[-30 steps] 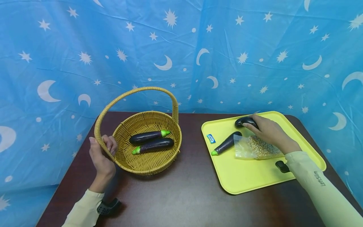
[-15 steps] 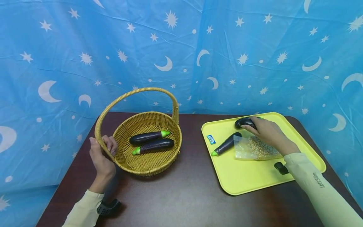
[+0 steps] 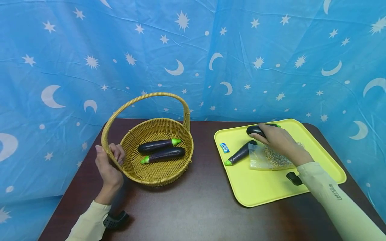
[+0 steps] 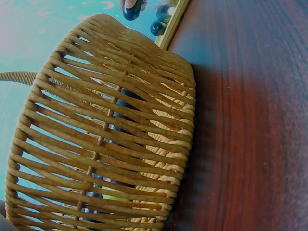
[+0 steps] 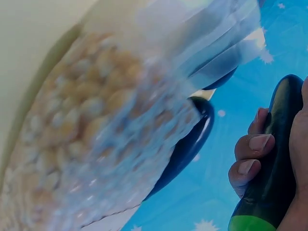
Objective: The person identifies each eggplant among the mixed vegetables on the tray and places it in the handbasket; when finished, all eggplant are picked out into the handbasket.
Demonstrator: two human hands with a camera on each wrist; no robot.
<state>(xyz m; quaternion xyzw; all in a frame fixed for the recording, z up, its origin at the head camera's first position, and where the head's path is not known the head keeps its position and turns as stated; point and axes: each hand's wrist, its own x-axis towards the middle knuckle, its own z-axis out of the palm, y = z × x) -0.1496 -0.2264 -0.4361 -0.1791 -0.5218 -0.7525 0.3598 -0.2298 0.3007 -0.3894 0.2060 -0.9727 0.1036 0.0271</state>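
Note:
My left hand grips the left base of the handle of a round wicker basket. Inside it lie two dark purple eggplants with green stem ends, a rear one and a front one. Over the yellow tray, my right hand holds another eggplant, whose green end shows in the right wrist view. Left of that hand an eggplant lies on the tray. A clear bag of corn kernels lies under the right wrist. The left wrist view shows mostly the basket's woven side.
A small blue packet lies near the tray's left edge. Dark brown tabletop runs between basket and tray. A blue curtain with moons and stars hangs close behind the table's back edge.
My right hand has shifted a little to the left with the eggplant in it, and a green tip now shows beyond the knuckles. The left hand and basket stay in place.

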